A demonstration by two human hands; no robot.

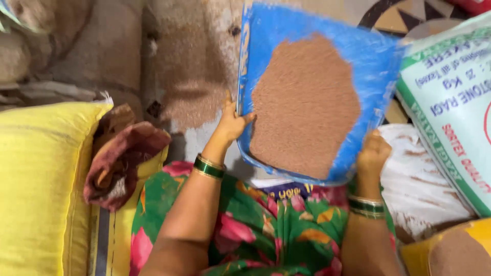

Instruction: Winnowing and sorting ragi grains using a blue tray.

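My left hand [232, 122] grips the left edge of the blue winnowing tray [376, 61], thumb laid over the rim onto its inner face and the fingers curled out of sight beneath. My right hand [373, 152] is closed in a fist around the tray's lower right edge, knuckles up. Both wrists carry green and gold bangles [208, 167]. Between my hands the tray is held up in front of me, tipped a little, and it is blurred. A broad patch of small reddish-brown grain [307, 105] covers most of the tray's middle, leaving the blue border bare at the top and the right side.

Below the tray lies my lap, covered in green cloth with pink and orange flowers [266, 225]. To my right a white sack with brown smears [417, 179] lies just beside my right forearm, and over it leans a white and green printed bag [450, 97]. At the lower right corner a yellow container [455, 250] holds more of the brownish grain. To my left sits a large yellow sack [41, 184], with a crumpled maroon cloth [125, 158] resting against it. Beyond the tray the floor [189, 66] is dusted with brownish grain
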